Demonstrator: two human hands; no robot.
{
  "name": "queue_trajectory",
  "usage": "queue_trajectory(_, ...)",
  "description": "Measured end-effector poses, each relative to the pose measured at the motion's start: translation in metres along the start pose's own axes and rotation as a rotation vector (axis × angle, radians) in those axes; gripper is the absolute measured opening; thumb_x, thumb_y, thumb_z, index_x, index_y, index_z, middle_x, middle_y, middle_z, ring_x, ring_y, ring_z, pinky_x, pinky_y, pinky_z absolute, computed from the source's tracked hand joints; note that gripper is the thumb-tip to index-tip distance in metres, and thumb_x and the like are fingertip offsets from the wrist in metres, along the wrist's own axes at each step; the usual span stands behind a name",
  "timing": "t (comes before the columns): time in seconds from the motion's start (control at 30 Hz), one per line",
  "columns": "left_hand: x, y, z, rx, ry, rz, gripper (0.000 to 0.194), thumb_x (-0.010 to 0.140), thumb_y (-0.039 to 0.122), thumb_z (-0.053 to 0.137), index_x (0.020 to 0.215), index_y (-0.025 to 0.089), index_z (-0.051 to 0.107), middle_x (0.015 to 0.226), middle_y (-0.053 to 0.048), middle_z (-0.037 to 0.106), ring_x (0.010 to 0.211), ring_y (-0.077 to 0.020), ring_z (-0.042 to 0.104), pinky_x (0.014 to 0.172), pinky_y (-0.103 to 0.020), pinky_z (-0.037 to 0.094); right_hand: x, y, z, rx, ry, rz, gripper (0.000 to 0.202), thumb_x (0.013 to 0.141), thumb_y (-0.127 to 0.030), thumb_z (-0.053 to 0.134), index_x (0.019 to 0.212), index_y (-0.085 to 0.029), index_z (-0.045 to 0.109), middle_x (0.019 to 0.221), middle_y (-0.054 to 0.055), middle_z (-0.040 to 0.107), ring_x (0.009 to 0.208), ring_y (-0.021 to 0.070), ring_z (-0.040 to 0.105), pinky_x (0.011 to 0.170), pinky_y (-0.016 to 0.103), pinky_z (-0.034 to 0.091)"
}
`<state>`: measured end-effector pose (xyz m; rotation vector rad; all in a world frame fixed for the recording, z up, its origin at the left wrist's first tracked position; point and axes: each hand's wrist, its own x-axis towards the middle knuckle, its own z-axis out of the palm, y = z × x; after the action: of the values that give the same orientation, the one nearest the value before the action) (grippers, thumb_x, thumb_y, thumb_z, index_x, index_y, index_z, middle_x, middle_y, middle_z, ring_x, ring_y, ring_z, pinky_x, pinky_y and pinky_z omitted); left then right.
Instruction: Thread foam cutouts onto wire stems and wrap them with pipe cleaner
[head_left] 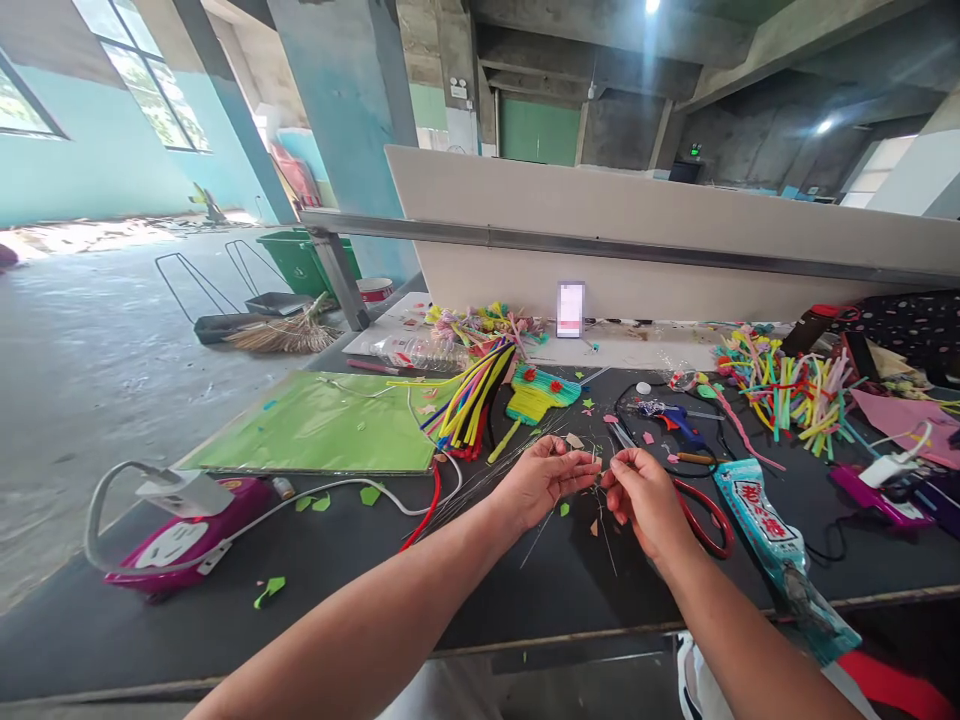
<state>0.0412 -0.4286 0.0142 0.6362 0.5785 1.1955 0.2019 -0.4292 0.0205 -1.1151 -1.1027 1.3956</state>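
Note:
My left hand [546, 480] and my right hand [643, 498] are close together above the front of the black table. Both have their fingertips pinched on thin wires [611, 545], whose ends stick out below and above the fingers. A small tan scrap shows between the two hands; whether it is held or lies behind them I cannot tell. Beyond my left wrist lies a spread of loose thin wires [480, 485]. Red-handled scissors [726, 535] lie partly hidden behind my right hand. Farther back is a yellow and teal fuzzy figure [541, 397] on a stem.
Pipe cleaners [476, 405] lie by a green sheet [322, 425]; a cut pile [806, 385] is at right. Behind are a blue glue gun [679, 422] and a lit phone [570, 310]. A teal packet [765, 520], power strips [187, 535] and cords lie around.

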Motion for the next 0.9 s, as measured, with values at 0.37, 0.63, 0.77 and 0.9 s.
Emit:
queue_trajectory(0.37, -0.001, 0.005, 0.003, 0.037, 0.037, -0.043, 0.024, 0.074, 0.011, 0.066, 0.092, 0.015, 0.050, 0.080, -0.008, 0.068, 0.071, -0.0149, 0.068, 0.069, -0.025, 0.055, 0.012, -0.011, -0.014, -0.305, 0.098, -0.231, 0.031, 0.074, -0.042, 0.062, 0.096, -0.022, 0.052, 0.088, 0.005, 0.065, 0.072, 0.0172, 0.062, 0.048, 0.022, 0.044)
queue_trajectory(0.63, -0.002, 0.004, 0.002, 0.047, 0.006, -0.116, 0.018, 0.074, 0.013, 0.066, 0.085, 0.013, 0.052, 0.074, -0.007, 0.065, 0.067, -0.0155, 0.067, 0.064, -0.026, 0.054, 0.145, -0.051, 0.039, -1.036, -0.045, -0.317, 0.021, 0.085, -0.026, 0.050, 0.104, -0.020, 0.057, 0.096, 0.004, 0.065, 0.087, 0.0165, 0.061, 0.077, 0.030, 0.048)
queue_trajectory(0.77, -0.003, 0.007, 0.001, 0.066, -0.011, -0.107, 0.021, 0.072, 0.016, 0.068, 0.085, 0.013, 0.052, 0.075, -0.007, 0.066, 0.069, -0.0163, 0.067, 0.065, -0.026, 0.054, 0.213, -0.047, 0.069, -1.214, -0.112, -0.184, 0.027, 0.089, -0.030, 0.053, 0.111, -0.015, 0.056, 0.112, 0.008, 0.058, 0.095, 0.0192, 0.059, 0.081, 0.039, 0.050)
queue_trajectory(0.9, -0.003, 0.011, 0.002, 0.076, 0.020, -0.117, 0.024, 0.069, 0.018, 0.071, 0.084, 0.013, 0.052, 0.074, -0.007, 0.066, 0.067, -0.0163, 0.067, 0.063, -0.026, 0.053, 0.249, -0.035, 0.085, -1.357, -0.229, -0.104, 0.029, 0.090, -0.031, 0.052, 0.115, -0.017, 0.054, 0.117, 0.008, 0.055, 0.098, 0.0201, 0.058, 0.082, 0.039, 0.050)
